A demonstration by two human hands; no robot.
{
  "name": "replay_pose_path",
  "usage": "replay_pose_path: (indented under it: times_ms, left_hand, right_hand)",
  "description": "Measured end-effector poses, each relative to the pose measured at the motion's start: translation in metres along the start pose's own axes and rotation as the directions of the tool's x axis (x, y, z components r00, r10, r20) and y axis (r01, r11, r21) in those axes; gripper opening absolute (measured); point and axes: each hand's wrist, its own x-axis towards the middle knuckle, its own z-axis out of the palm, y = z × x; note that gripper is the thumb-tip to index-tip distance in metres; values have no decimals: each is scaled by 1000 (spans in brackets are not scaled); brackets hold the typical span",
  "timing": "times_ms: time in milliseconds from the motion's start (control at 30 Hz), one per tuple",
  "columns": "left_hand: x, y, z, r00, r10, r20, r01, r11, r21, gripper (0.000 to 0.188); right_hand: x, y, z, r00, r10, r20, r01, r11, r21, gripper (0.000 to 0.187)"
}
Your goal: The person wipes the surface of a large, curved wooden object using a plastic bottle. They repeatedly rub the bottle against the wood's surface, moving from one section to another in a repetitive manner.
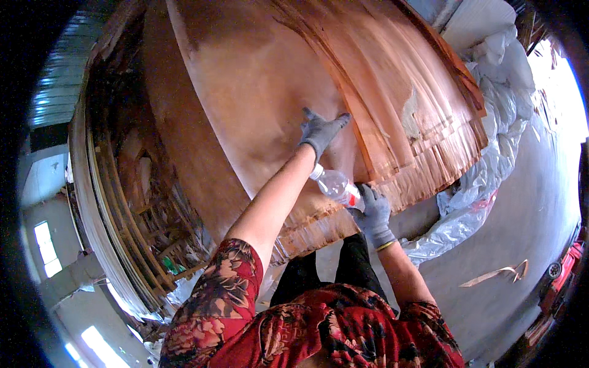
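Observation:
A broad stack of thin reddish-brown wood veneer sheets [264,80] lies before me, its near edge ragged. My left hand [322,132], in a grey glove, rests on the top sheet with its fingers spread and nothing in them. Close to my body, my right hand [373,214], also gloved, is wrapped round a clear plastic bottle [334,186] with a white cap and a red label. The bottle is tilted, its cap pointing up and left toward my left wrist. Loose overlapping veneer strips [362,122] lie just right of my left hand.
Crumpled clear plastic sheeting [485,153] runs along the stack's right side. A torn strip [497,274] lies on the grey floor [527,202]. At the far right is a red wheeled thing [563,270]. Curved board edges and wood scraps [165,227] border the left.

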Motion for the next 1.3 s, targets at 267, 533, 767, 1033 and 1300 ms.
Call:
replay_pose_path:
  times_ms: [267,533,767,1033,1300]
  left_hand:
    - [40,-37,27,999,-45,-21,46,998,52,130]
    - [13,-7,45,979,92,183,-104,993,61,52]
    - [-69,-46,-63,996,69,48,-51,952,-301,26]
    - [-223,-188,-287,964,-159,-214,-8,787,-617,22]
    - [-280,-351,-376,887,-259,-382,-60,755,-653,29]
  right_hand:
    - [0,-4,14,986,-143,80,143,990,3,51]
    - [-6,10,10,957,-175,232,192,980,-54,52]
    - [-31,4,-12,910,-329,252,349,936,-38,55]
    - [-65,-27,-35,952,-125,278,84,985,152,64]
    - [-19,-88,-25,904,-42,426,-94,952,293,71]
